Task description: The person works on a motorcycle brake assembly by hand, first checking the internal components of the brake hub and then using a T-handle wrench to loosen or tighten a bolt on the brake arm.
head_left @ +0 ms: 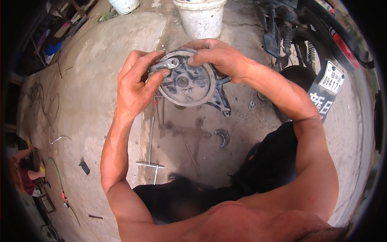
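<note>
Both hands hold up a round grey metal brake plate (195, 84) over the floor, its face with the central hub hole toward me. My left hand (135, 82) pinches a small silver brake lever arm (171, 63) at the plate's upper left between thumb and fingers. The thumb of my right hand (221, 58) presses on the plate's upper right, and its other fingers go behind the rim, partly hidden. A black bracket with a bolt end (221, 97) sticks out at the plate's lower right. Beneath lies a dark curved brake shoe (223, 137) on the concrete.
T-handle wrenches (150, 164) and long rods lie between my legs. Several nuts or washers (252, 105) are scattered at the right. A white bucket (201, 18) stands ahead, and a parked motorbike (298, 44) fills the right. Another person (28, 171) is at the far left.
</note>
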A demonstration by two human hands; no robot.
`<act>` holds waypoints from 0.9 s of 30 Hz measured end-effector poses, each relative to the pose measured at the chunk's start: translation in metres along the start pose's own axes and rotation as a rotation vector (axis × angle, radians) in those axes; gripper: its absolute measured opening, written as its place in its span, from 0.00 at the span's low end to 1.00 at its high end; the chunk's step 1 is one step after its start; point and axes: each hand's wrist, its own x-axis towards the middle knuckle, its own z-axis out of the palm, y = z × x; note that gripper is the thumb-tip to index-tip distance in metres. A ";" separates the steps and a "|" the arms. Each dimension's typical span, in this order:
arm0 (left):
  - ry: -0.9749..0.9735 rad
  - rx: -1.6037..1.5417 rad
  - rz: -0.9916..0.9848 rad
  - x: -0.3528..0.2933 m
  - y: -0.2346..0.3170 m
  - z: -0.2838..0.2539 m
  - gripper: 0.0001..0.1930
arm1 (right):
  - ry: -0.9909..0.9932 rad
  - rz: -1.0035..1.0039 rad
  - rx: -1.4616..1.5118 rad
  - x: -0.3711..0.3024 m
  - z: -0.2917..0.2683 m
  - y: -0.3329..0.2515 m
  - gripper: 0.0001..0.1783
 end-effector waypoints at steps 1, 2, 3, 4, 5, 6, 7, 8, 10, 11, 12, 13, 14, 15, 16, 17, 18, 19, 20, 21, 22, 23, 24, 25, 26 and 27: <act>0.024 0.011 0.003 -0.001 0.000 0.000 0.21 | 0.010 -0.040 -0.056 -0.001 0.003 -0.003 0.30; 0.008 0.046 -0.005 -0.002 0.001 0.000 0.24 | 0.005 -0.031 -0.096 -0.003 0.001 -0.005 0.31; 0.008 0.047 -0.002 -0.001 0.001 0.002 0.24 | 0.006 -0.035 -0.097 -0.005 0.000 -0.004 0.31; -0.005 0.127 0.072 0.000 0.000 0.004 0.25 | 0.043 -0.118 -0.221 -0.008 0.000 0.000 0.30; -0.018 0.207 0.145 0.001 -0.001 0.007 0.26 | 0.081 -0.200 -0.345 -0.012 0.001 0.003 0.29; 0.003 0.275 0.204 0.001 -0.007 0.009 0.27 | 0.127 -0.241 -0.526 -0.016 0.004 -0.001 0.30; 0.002 0.280 0.205 -0.001 -0.009 0.009 0.27 | 0.125 -0.245 -0.524 -0.015 0.006 0.003 0.30; 0.053 0.327 0.264 -0.004 -0.011 0.009 0.27 | 0.163 -0.372 -0.596 -0.013 0.006 0.009 0.30; 0.172 0.393 0.394 -0.003 -0.015 0.008 0.25 | 0.240 -0.538 -0.739 -0.019 0.014 -0.003 0.28; 0.171 0.395 0.407 -0.004 -0.017 0.004 0.25 | 0.249 -0.549 -0.740 -0.020 0.014 -0.005 0.28; 0.194 0.391 0.387 -0.004 -0.017 0.000 0.25 | 0.269 -0.645 -0.829 -0.021 0.012 -0.004 0.30; 0.217 0.386 0.365 -0.004 -0.017 -0.002 0.24 | 0.289 -0.740 -0.918 -0.020 0.009 -0.004 0.33; 0.235 0.263 0.238 -0.003 -0.018 -0.002 0.20 | 0.306 -0.867 -0.983 -0.019 0.005 -0.001 0.35; 0.155 -0.029 -0.162 -0.007 -0.011 -0.004 0.16 | 0.319 -0.874 -0.986 -0.019 0.003 -0.001 0.35; 0.128 -0.192 -0.297 -0.010 -0.017 -0.008 0.17 | 0.298 -0.988 -1.010 -0.018 0.006 -0.001 0.35; 0.101 -0.354 -0.432 -0.014 -0.024 -0.012 0.19 | 0.277 -1.102 -1.034 -0.016 0.010 -0.001 0.35; 0.084 -0.432 -0.390 -0.015 -0.023 -0.006 0.22 | 0.290 -1.165 -1.026 -0.012 0.012 0.003 0.37; 0.068 -0.509 -0.349 -0.015 -0.022 -0.001 0.26 | 0.296 -1.165 -1.022 -0.011 0.012 0.004 0.37; 0.016 -0.471 -0.329 -0.016 -0.024 -0.002 0.31 | 0.312 -1.203 -1.052 -0.011 0.011 0.003 0.37; 0.013 -0.465 -0.332 -0.015 -0.021 0.000 0.31 | 0.325 -1.242 -1.077 -0.010 0.012 0.002 0.36; 0.033 -0.542 -0.317 -0.012 -0.017 0.004 0.32 | 0.343 -1.254 -1.106 -0.011 0.015 0.000 0.35; 0.057 -0.564 -0.298 -0.008 -0.013 0.008 0.33 | 0.346 -1.255 -1.100 -0.012 0.017 0.001 0.35; 0.084 -0.582 -0.283 -0.005 -0.009 0.011 0.34 | 0.335 -1.287 -1.094 -0.011 0.021 0.003 0.34; 0.085 -0.575 -0.290 -0.004 -0.013 0.012 0.34 | 0.324 -1.319 -1.089 -0.010 0.023 0.005 0.33; 0.081 -0.459 -0.269 -0.003 -0.017 0.014 0.33 | 0.316 -1.341 -1.088 -0.008 0.024 0.008 0.31; 0.078 -0.346 -0.246 -0.002 -0.017 0.014 0.32 | 0.312 -1.340 -1.084 -0.008 0.026 0.008 0.31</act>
